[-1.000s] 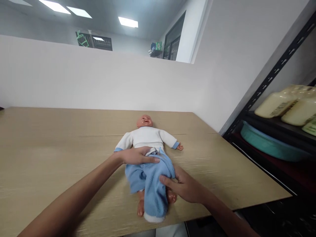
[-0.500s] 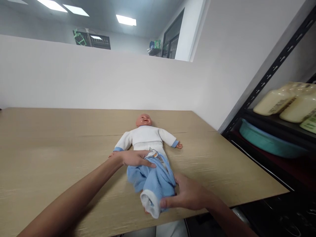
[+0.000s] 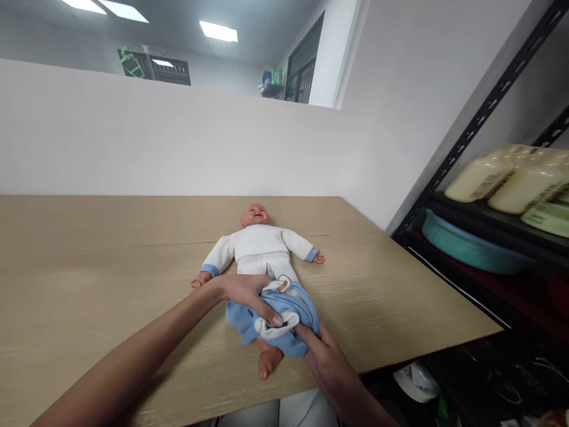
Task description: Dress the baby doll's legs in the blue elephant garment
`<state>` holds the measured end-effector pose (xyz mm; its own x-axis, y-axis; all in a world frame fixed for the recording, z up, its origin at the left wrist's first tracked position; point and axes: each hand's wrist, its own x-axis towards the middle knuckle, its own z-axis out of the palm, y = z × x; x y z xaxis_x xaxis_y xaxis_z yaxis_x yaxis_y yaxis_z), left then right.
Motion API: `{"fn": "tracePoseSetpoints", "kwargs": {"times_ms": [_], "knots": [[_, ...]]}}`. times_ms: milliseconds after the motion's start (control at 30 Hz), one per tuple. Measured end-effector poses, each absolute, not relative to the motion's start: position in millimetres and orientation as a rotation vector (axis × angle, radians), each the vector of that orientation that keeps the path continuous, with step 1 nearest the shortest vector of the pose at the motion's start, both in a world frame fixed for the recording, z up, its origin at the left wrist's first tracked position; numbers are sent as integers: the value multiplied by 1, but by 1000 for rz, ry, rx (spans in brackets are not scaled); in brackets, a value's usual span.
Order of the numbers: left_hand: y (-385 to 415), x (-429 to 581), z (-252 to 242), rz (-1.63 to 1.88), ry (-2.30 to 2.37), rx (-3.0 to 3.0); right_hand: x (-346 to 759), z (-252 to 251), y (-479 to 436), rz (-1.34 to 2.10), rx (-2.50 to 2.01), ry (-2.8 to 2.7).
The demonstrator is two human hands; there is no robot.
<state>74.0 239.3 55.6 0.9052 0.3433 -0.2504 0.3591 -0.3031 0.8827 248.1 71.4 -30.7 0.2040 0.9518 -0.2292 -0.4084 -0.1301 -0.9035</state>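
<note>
A baby doll (image 3: 262, 240) in a white top with blue cuffs lies on its back on the wooden table, head away from me. Light blue cloth trousers (image 3: 291, 344) with a white cuff are bunched around its legs. One bare foot (image 3: 269, 360) sticks out below the cloth. My left hand (image 3: 251, 295) grips the bunched cloth from the left, its thumb by the white cuff. At the right side, my right hand (image 3: 320, 350) is closed on the blue cloth, with some fingers hidden beneath it.
The wooden table (image 3: 111, 267) meets a white wall (image 3: 178, 142) at the back. On the right, a black metal shelf (image 3: 473, 118) holds cream bottles (image 3: 480, 178) and a teal basin (image 3: 471, 244). A white object (image 3: 415, 382) lies low at the right.
My right hand has moved up with the trouser leg, bunching it toward my left hand. The doll's foot is now exposed. The view has shifted slightly to the right.
</note>
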Motion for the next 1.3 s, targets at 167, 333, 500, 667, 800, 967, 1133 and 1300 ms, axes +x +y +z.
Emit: {"fn": "tracePoseSetpoints", "kwargs": {"times_ms": [167, 333, 500, 667, 800, 967, 1133, 1300], "knots": [[234, 81, 56, -30, 341, 1821, 244, -25, 67, 1333, -1052, -733], [231, 83, 53, -24, 363, 1771, 241, -25, 65, 1305, -1001, -735], [222, 85, 60, -68, 331, 1817, 242, -25, 51, 1014, -1308, -957], [215, 91, 56, -108, 392, 1855, 247, -32, 50, 847, -1454, -942], [205, 99, 49, -12, 564, 2061, 249, -49, 54, 767, -1520, -854], [196, 106, 39, 138, 749, 2320, 254, -65, 57, 101, -1695, -1012], [192, 113, 26, 155, 773, 2462, 257, -67, 55, -22, -1588, -1071], [192, 114, 16, 261, 708, 2417, 251, -67, 54, 207, -1576, -1013]]}}
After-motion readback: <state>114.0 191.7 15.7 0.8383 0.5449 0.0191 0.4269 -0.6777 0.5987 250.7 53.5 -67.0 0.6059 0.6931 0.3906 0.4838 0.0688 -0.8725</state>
